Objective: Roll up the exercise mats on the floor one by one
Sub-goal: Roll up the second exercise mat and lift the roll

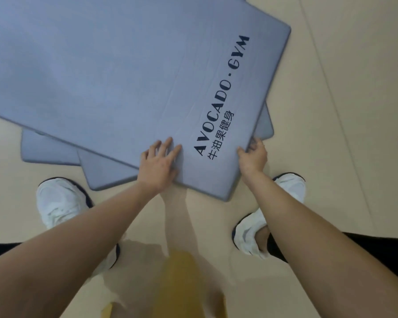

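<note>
A thick grey-blue exercise mat point(115, 72) printed "AVOCADO · GYM" lies on top of a loose stack, its near corner lifted off the floor. My left hand point(159, 164) rests flat on its top surface at the near edge, fingers straight, thumb at the edge. My right hand point(254, 156) grips the mat's right edge, thumb on top and fingers curled under. Below it show a second mat's corner point(106, 173) and a third mat's corner point(46, 150). Another mat corner point(267, 125) pokes out on the right.
The floor point(331, 111) is beige with thin seams. My two white shoes, left point(60, 200) and right point(287, 184), stand just before the stack. A blurred yellow shape point(184, 283) hangs near the bottom middle.
</note>
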### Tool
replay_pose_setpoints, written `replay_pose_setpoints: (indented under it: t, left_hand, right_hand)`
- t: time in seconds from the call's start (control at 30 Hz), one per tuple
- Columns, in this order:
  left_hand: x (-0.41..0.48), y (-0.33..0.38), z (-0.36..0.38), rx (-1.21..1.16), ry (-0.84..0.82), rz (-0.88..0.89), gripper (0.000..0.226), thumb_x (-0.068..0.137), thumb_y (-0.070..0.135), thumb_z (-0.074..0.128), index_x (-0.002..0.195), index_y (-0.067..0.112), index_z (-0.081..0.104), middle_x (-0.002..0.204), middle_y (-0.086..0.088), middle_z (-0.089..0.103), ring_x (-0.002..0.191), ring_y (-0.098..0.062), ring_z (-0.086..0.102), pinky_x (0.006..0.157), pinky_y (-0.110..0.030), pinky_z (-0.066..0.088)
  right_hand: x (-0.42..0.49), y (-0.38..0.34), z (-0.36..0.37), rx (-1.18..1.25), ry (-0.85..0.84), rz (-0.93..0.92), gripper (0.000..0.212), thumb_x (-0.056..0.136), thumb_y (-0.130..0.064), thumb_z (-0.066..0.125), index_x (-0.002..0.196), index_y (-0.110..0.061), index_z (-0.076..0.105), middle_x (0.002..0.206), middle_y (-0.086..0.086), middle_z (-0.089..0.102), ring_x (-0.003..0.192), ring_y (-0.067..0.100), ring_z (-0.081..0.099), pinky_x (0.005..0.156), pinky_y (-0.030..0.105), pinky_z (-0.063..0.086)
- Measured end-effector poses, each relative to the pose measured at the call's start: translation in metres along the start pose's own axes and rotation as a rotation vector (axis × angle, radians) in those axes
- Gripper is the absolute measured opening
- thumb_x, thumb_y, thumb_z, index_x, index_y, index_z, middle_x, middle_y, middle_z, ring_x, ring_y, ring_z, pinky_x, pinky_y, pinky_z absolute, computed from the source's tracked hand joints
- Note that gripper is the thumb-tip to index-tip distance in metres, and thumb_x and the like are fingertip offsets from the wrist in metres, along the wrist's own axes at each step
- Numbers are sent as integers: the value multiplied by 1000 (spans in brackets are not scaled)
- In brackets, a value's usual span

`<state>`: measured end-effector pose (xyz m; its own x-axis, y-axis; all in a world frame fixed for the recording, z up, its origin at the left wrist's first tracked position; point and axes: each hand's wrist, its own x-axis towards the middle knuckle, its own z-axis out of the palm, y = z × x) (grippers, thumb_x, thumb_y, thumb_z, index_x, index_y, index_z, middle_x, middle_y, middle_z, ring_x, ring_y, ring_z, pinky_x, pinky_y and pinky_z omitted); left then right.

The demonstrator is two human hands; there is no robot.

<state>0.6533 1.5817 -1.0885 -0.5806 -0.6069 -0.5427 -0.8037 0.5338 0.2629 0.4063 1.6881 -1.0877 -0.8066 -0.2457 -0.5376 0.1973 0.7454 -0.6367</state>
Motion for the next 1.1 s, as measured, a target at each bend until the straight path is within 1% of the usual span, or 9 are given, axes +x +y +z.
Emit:
replay_pose_setpoints:
  t: [0.13,0.27,0.4,0.53,0.67,0.77,0.9,1.0,1.1]
  left_hand:
    - [-3,21,-33,-242,-88,-57,69,92,53,67,153,30,45,165,-2,33,149,-33,26,116,-48,35]
    - [-29,66,-63,-452,-65,36,79,84,73,65,151,34,49,155,3,49,141,-24,44,112,-47,42]
    - [-68,103,-77,-340,-89,70,93,72,82,65,148,33,44,142,3,54,130,-24,53,105,-46,47]
    - [-92,116,-91,-381,59,-40,90,71,73,75,140,26,44,135,1,53,118,-25,58,93,-42,48]
    - [-112,109,-109,-287,114,57,43,89,29,67,126,11,55,129,-11,61,116,-34,60,91,-40,47]
    - [-129,80,-133,-204,98,95,28,95,12,56,122,6,62,123,-17,67,110,-36,62,89,-41,48]
    - [-155,41,-162,-112,38,115,32,100,15,53,130,11,63,125,-14,68,111,-33,62,91,-37,48]
    - [-179,24,-174,-97,4,120,34,102,15,54,135,11,63,130,-10,67,117,-31,61,100,-37,48]
    - [-198,6,-192,-150,49,90,31,102,15,56,131,12,66,127,-9,68,116,-28,62,100,-36,48]
  right_hand:
    - [-6,-28,-25,9,-6,8,29,83,-1,78,111,-7,74,90,3,73,84,19,69,90,39,60]
    - [-25,-70,-44,75,-168,11,26,85,5,76,96,-14,61,88,3,65,92,32,72,83,53,63]
    - [-60,-100,-49,106,-196,-83,35,83,9,73,86,-20,54,85,3,63,93,35,73,82,57,62]
    - [-96,-119,-51,151,-274,-155,35,81,10,74,92,-17,55,90,11,69,95,38,74,79,56,63]
    - [-124,-124,-58,164,-367,-221,34,85,10,74,94,-15,54,103,22,70,94,36,73,75,52,65]
    - [-136,-125,-71,-16,-429,-437,31,85,-9,84,103,-14,59,95,9,68,91,31,71,78,46,64]
    - [-148,-145,-99,-509,-372,-793,59,82,-30,87,133,-15,62,128,6,64,118,25,60,95,30,45]
    - [-162,-161,-106,-689,-369,-939,69,81,-41,86,141,-20,59,140,7,58,132,29,52,108,38,43]
    - [-174,-160,-101,-850,-470,-1017,71,82,-50,82,143,-25,56,142,4,54,136,28,45,110,42,42]
